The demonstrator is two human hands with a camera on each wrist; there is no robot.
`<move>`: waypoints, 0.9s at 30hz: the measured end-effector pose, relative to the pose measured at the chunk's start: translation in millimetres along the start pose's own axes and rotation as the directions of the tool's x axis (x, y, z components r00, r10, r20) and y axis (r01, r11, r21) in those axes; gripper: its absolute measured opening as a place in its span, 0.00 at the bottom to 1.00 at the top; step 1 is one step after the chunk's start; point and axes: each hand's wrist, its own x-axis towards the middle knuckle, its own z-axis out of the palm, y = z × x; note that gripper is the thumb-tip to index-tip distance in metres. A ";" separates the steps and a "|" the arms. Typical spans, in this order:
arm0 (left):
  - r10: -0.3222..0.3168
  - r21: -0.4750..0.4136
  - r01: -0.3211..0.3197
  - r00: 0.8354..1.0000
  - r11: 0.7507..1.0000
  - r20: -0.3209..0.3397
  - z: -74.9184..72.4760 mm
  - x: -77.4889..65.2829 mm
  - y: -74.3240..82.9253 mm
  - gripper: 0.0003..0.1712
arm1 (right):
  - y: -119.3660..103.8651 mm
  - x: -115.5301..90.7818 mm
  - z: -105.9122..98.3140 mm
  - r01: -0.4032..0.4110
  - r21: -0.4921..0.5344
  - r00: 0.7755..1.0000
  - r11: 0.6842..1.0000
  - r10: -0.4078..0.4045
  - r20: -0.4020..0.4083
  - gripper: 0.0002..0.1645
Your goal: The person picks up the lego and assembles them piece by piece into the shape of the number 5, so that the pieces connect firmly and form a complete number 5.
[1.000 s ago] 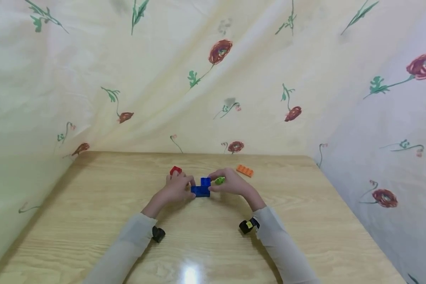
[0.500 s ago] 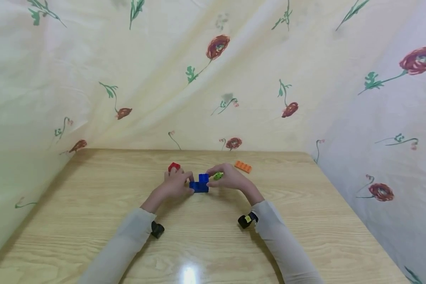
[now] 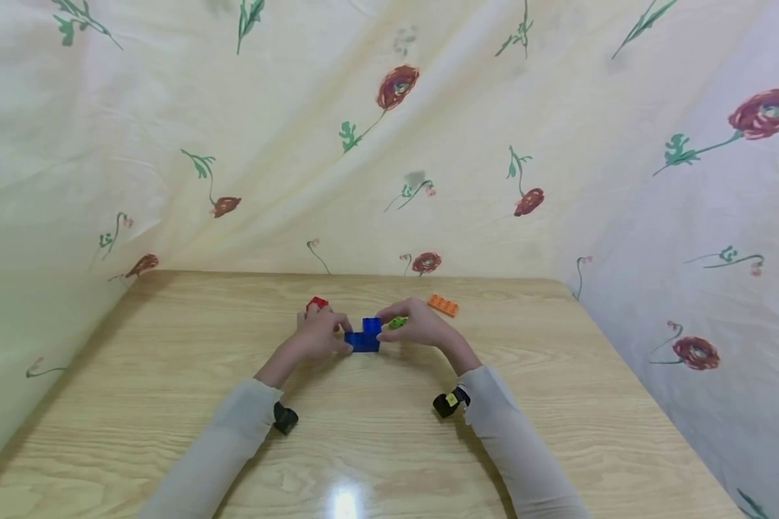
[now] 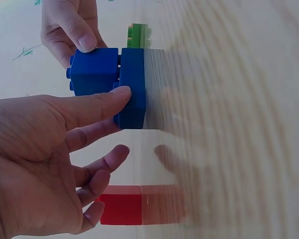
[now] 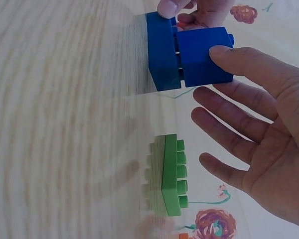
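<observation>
In the head view, a long flat blue brick (image 3: 361, 342) lies on the wooden table, with a taller blue brick (image 3: 371, 325) over its right end. A narrow gap with studs showing separates the two in both wrist views. My left hand (image 3: 318, 335) pinches the flat one between thumb and index finger. On the taller brick (image 5: 204, 57), my right hand (image 3: 420, 324) has its thumb and index finger at opposite sides. Just beyond the left fingers sits a red brick (image 4: 122, 205). Beneath the right hand is a green brick (image 5: 171, 174), partly covered in the head view.
An orange brick (image 3: 443, 305) lies behind the right hand, towards the table's back edge. A flowered cloth (image 3: 285, 144) hangs behind and at both sides of the table (image 3: 363, 432). Small black cameras (image 3: 285, 418) are strapped to the wrists.
The head view has tilted slightly, shifting the whole scene a little. Both hands keep their hold on the blue bricks, with hardly any movement.
</observation>
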 end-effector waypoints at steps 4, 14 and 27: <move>-0.020 -0.031 0.020 1.000 0.999 0.002 -1.1 -0.4 0.1 0.16 | 1.2 0.4 0.2 0.008 -0.003 1.000 1.000 -0.008 -0.003 0.23; -0.013 -0.044 0.013 1.000 0.999 -0.001 -1.0 -1.7 1.5 0.15 | 1.8 -0.4 0.2 0.004 0.001 1.000 1.000 -0.004 -0.008 0.24; 0.041 0.055 -0.040 0.999 0.998 -0.017 2.9 0.2 3.6 0.16 | -2.5 -1.0 1.2 -0.003 -0.044 1.000 0.999 0.002 -0.019 0.24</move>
